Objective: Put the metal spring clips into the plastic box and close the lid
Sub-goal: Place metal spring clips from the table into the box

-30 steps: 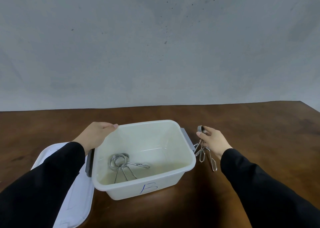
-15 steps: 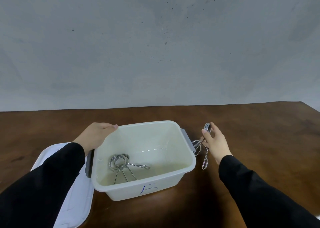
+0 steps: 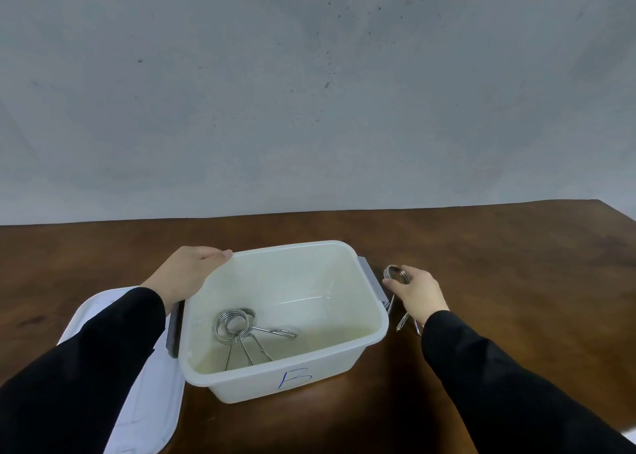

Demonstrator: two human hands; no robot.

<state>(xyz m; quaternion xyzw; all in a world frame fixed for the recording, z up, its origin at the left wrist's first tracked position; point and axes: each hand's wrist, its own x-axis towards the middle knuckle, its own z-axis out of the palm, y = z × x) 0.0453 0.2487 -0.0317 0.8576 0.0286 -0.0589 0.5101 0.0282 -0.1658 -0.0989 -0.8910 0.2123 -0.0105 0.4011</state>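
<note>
A white plastic box (image 3: 358,350) stands open on the brown table, with a blue mark on its front wall. Two metal spring clips (image 3: 241,329) lie on its floor at the left. My left hand (image 3: 187,273) grips the box's far left rim. Just right of the box's grey handle (image 3: 373,281), my right hand (image 3: 418,293) holds more spring clips (image 3: 395,274) by their coiled rings, their legs hanging down past the box's right edge. The white lid (image 3: 151,402) lies flat on the table left of the box, partly under my left sleeve.
The brown wooden table (image 3: 516,264) stretches right and behind the box. A grey wall rises behind the table's far edge. The table's right corner shows at the far right.
My right hand has lifted the spring clips off the table and carried them left, close to the box's right handle. My left hand has stayed on the rim.
</note>
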